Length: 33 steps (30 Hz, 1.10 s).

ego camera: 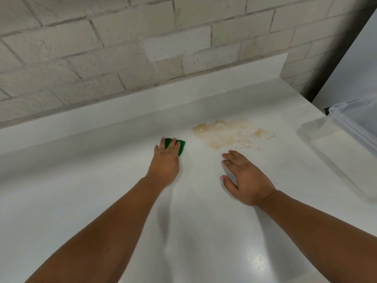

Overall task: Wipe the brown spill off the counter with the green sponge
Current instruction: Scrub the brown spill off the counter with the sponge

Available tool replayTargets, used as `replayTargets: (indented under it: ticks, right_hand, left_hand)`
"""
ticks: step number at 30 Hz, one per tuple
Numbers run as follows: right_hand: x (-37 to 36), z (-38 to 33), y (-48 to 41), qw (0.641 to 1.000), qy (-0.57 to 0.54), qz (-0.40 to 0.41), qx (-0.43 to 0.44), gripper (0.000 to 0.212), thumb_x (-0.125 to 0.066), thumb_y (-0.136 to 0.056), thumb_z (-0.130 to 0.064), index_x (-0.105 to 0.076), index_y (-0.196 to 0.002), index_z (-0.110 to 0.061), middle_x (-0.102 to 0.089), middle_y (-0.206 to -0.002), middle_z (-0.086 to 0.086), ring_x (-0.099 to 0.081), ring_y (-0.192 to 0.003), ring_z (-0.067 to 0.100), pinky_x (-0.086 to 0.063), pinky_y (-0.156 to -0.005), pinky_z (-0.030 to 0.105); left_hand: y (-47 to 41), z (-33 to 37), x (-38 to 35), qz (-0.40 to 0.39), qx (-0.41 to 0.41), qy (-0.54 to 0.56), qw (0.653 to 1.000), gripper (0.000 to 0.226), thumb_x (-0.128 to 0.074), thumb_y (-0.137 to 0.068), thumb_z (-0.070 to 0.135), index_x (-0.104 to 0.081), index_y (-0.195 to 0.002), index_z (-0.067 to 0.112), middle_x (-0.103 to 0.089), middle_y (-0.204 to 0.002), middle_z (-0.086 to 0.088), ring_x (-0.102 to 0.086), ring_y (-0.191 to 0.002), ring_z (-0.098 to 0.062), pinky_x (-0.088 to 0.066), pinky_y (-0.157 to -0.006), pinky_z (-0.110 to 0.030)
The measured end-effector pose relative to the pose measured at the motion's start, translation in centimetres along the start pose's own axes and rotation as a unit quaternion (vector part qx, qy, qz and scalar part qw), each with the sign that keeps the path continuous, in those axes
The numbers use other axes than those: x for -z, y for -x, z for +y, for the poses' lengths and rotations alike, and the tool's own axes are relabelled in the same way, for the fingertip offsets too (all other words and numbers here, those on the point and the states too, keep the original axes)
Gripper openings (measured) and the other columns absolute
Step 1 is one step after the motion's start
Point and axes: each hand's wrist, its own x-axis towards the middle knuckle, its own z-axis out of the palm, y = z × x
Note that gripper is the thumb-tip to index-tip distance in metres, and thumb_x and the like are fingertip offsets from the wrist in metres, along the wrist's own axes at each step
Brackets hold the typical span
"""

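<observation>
Right hand point(247, 178) near spill point(226, 133), left hand point(165, 162) on sponge point(181, 146), clear bin point(350, 131)

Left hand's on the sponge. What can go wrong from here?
1. The left hand lies flat on the green sponge, not gripping; the sponge may slip out on the sweep to the brown spill.
2. The right hand rests on the counter just short of the spill and could block the stroke or smear it.
3. A rightward wipe may push residue against the clear bin.
</observation>
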Motion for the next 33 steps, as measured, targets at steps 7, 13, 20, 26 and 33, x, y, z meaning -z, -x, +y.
replayTargets:
  ticks: [7, 13, 20, 26, 33]
  right_hand:
    - [0.5, -2.8, -2.4, 0.998, 0.02, -0.019, 0.055, 0.06, -0.041, -0.093, -0.04, -0.048, -0.14, -0.003, -0.046, -0.148, 0.011, -0.034, -0.141, 0.026, -0.024, -0.118, 0.034]
    - [-1.3, -6.9, -4.9, 0.992, -0.002, -0.101, 0.081, 0.072, -0.031, -0.095, -0.052, -0.023, -0.154, -0.012, -0.013, -0.163, 0.002, -0.004, -0.15, 0.016, -0.006, -0.122, 0.03]
    - [-2.4, -7.4, -5.9, 0.987, 0.029, -0.13, 0.093, 0.075, -0.027, -0.097, -0.058, -0.012, -0.156, -0.015, -0.002, -0.164, -0.001, 0.008, -0.15, 0.014, 0.003, -0.121, 0.028]
    - [-2.4, -7.3, -5.9, 0.989, 0.015, -0.116, 0.094, 0.074, -0.031, -0.096, -0.057, -0.022, -0.154, -0.012, -0.012, -0.163, 0.0, 0.0, -0.15, 0.014, -0.006, -0.122, 0.032]
    - [-0.4, -6.9, -5.9, 0.989, 0.015, -0.118, 0.085, 0.067, -0.035, -0.098, -0.053, -0.029, -0.152, -0.013, -0.021, -0.161, 0.001, -0.011, -0.149, 0.017, -0.002, -0.118, 0.023]
  left_hand:
    - [5.7, -1.2, -0.7, -0.023, -0.173, 0.047, 0.983, 0.051, -0.033, -0.102, 0.019, -0.032, -0.153, 0.018, -0.02, -0.161, 0.007, -0.002, -0.152, -0.017, 0.003, -0.122, -0.03]
    - [5.8, -11.9, 2.2, 0.028, 0.043, 0.037, 0.998, 0.052, -0.03, -0.102, 0.015, -0.03, -0.154, 0.017, -0.02, -0.163, 0.0, -0.004, -0.152, -0.023, -0.007, -0.123, -0.037]
    - [1.9, -13.3, 2.8, 0.061, 0.203, 0.003, 0.977, 0.054, -0.031, -0.1, 0.011, -0.03, -0.153, 0.008, -0.024, -0.162, -0.01, -0.013, -0.15, -0.038, -0.015, -0.121, -0.044]
    - [5.7, -10.9, 1.6, -0.011, -0.069, 0.017, 0.997, 0.059, -0.022, -0.096, 0.028, -0.037, -0.152, 0.015, -0.029, -0.159, 0.003, -0.014, -0.152, -0.023, -0.014, -0.123, -0.038]
    - [0.1, -10.6, 2.2, 0.03, 0.124, -0.025, 0.992, 0.055, -0.033, -0.101, 0.01, -0.024, -0.155, 0.01, -0.019, -0.164, -0.006, -0.009, -0.151, -0.036, -0.012, -0.122, -0.043]
